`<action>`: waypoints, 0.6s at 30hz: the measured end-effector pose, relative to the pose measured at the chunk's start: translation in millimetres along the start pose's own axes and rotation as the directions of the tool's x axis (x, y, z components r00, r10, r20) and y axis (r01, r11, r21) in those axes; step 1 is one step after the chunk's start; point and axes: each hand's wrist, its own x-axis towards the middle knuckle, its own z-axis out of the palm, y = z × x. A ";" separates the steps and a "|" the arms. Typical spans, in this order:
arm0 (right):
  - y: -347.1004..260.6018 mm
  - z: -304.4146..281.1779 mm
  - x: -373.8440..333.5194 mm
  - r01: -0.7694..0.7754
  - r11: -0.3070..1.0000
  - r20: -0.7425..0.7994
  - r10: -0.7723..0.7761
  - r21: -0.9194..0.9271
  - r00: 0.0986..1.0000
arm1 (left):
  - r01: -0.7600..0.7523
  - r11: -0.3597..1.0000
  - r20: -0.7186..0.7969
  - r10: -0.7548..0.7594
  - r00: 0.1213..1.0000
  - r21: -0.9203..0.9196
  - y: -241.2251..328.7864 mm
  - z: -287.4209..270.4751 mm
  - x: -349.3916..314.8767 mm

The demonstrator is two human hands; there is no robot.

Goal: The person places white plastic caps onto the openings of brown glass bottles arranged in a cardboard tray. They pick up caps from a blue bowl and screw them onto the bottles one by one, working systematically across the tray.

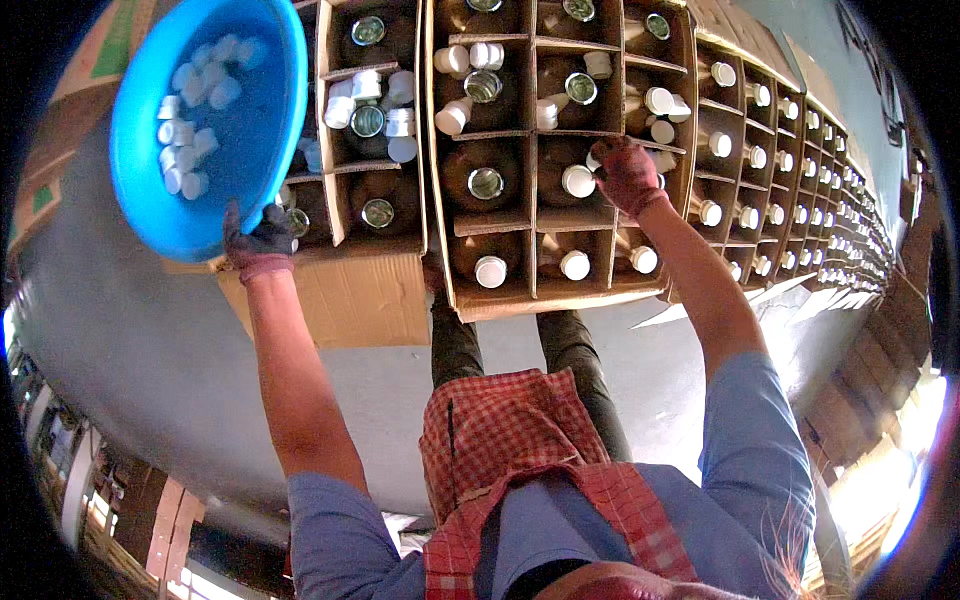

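Observation:
My left hand point(258, 238), in a dark and reddish glove, grips the near rim of a blue plastic basin point(290, 130). Several loose white caps point(200, 150) lie in the basin. My right hand point(628, 175), gloved the same way, is over a divided cardboard box point(560, 295), its fingers curled; what they hold, if anything, is hidden. Just left of those fingers is a white-capped bottle point(578, 181). In the box's near row the bottles carry white caps, while an uncapped bottle point(486, 183) stands one row farther back. Loose white caps point(455, 115) rest among bottles in the farther compartments.
A second divided box point(370, 300) on the left holds uncapped bottles point(378, 213), with loose caps around one point(367, 120). To the right, a long row of boxes with white-capped bottles point(720, 145) stretches away. The grey floor point(390, 400) shows in front of the boxes.

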 end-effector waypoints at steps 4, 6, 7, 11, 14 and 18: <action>-19.2 5.0 -17.2 -0.093 0.962 -0.131 0.130 0.255 0.983 | 0.051 0.990 0.109 -0.037 0.993 -0.128 -20.3 25.3 -22.2; -70.5 -10.4 -9.2 0.053 0.986 -0.127 -0.034 0.157 0.991 | 0.115 0.954 0.275 -0.036 0.961 -0.276 -22.9 -0.9 -25.2; -97.8 -21.0 -4.6 0.048 0.981 -0.036 -0.042 0.190 0.998 | 0.121 0.976 0.266 -0.069 0.962 -0.184 -30.4 -18.2 -28.1; -139.2 22.7 19.8 0.171 0.985 -0.034 -0.170 0.022 0.985 | 0.099 0.896 0.019 -0.118 0.993 0.432 -87.8 22.4 -81.3; -151.5 58.0 26.6 0.315 0.947 -0.430 -0.310 -0.060 0.848 | 0.052 0.780 0.156 -0.190 0.969 0.624 -106.6 67.0 -96.7; -161.1 63.1 69.5 0.148 0.903 -0.083 -0.125 0.404 0.989 | -0.490 0.314 0.521 -0.019 0.853 0.813 -144.0 109.6 -56.4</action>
